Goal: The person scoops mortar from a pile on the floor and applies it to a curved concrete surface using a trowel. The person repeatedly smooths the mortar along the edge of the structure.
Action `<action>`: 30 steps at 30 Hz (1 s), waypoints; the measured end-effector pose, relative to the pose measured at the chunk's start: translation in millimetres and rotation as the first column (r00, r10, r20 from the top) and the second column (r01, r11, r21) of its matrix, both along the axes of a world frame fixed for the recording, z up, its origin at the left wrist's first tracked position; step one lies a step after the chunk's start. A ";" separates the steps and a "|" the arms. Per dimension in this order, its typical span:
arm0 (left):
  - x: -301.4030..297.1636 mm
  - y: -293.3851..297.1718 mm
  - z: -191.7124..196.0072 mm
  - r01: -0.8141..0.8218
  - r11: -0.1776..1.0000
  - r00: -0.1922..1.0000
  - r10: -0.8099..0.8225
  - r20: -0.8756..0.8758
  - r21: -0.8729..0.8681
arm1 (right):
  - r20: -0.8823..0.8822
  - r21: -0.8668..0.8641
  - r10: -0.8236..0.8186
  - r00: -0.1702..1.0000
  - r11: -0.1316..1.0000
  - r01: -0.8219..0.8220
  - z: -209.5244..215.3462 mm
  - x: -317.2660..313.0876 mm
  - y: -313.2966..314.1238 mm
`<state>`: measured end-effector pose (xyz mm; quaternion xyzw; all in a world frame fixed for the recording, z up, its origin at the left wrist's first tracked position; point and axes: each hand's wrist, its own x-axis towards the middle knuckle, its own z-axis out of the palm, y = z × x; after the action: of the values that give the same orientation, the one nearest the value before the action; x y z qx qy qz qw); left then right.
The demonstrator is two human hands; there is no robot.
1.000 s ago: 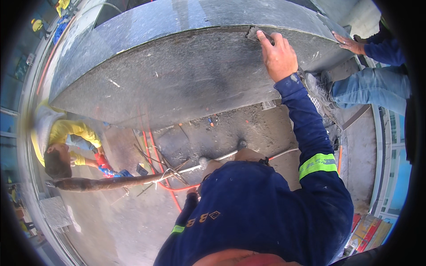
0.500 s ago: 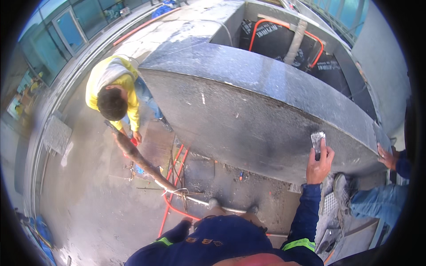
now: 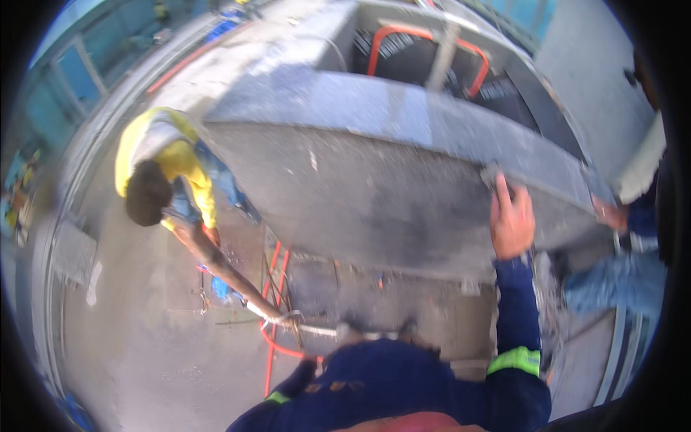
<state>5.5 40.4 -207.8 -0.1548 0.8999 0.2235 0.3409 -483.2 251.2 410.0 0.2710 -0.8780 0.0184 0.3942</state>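
Note:
My right hand point(image 3: 512, 222) is raised against the side of a large grey stone-clad block. Its fingers are closed on a small grey scraping block point(image 3: 490, 175), mostly covered by them and blurred. That block touches the dark joint just below the overhanging grey top slab point(image 3: 403, 108). Below it stretches the rough grey side face point(image 3: 374, 194), smudged dark in the middle. My left sleeve point(image 3: 294, 381) hangs low by my body; the fingers of that hand cannot be made out.
A co-worker in a yellow top point(image 3: 162, 155) bends at the left, reaching down beside orange hoses point(image 3: 277, 288). At the right another person's hand point(image 3: 609, 214) rests on the slab's end. An open recess with an orange hose point(image 3: 403, 30) lies behind the slab.
My right hand has moved up the side face with the scraping block, from the lower wall to the joint under the slab. The view has shifted, and the co-worker's arm reaches lower.

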 end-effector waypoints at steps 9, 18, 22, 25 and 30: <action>2.4 -15.4 10.0 -0.020 0.996 0.993 0.030 -0.113 0.093 | 0.014 0.155 -0.012 1.000 0.988 0.010 -13.0 9.2 -16.1; 2.2 -26.1 10.4 0.038 0.993 0.989 -0.022 -0.144 0.115 | -0.017 0.206 -0.087 0.996 0.975 0.089 -17.0 -6.6 -24.7; -6.4 -29.8 15.0 0.069 0.991 0.984 -0.049 -0.169 0.114 | -0.067 0.196 -0.120 0.991 0.972 0.131 -18.1 -13.1 -12.5; -9.5 -30.8 14.5 0.084 0.991 0.980 -0.063 -0.189 0.107 | -0.057 0.179 -0.148 0.987 0.971 0.156 -22.5 -19.6 2.8; -12.9 -33.4 12.7 0.098 0.990 0.971 -0.073 -0.227 0.099 | -0.117 0.152 -0.200 0.973 0.964 0.216 -24.9 -28.8 25.8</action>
<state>-7.4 6.9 -195.1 -0.0708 0.9247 0.2734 0.2553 -512.0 277.0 385.1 0.2094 -0.8790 -0.1091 0.4143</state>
